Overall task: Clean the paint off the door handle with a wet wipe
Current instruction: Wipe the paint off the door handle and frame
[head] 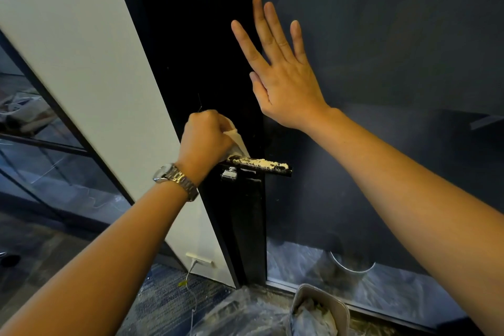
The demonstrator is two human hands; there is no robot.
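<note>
Your left hand (204,139) gripped a wet wipe (238,142) against the paint-crusted door handle (261,165); at one o'clock, your right hand (283,82) lay flat, fingers spread, on a dark panel (381,63).

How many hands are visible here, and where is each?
2. The left hand grips the wet wipe at the left end of the door handle; the right hand lies spread open on the dark door above.

The left hand (206,139) hides the left end of the door handle (261,164) and most of the wet wipe (237,142), and the bin (316,288) below that handle runs off the bottom edge.
</note>
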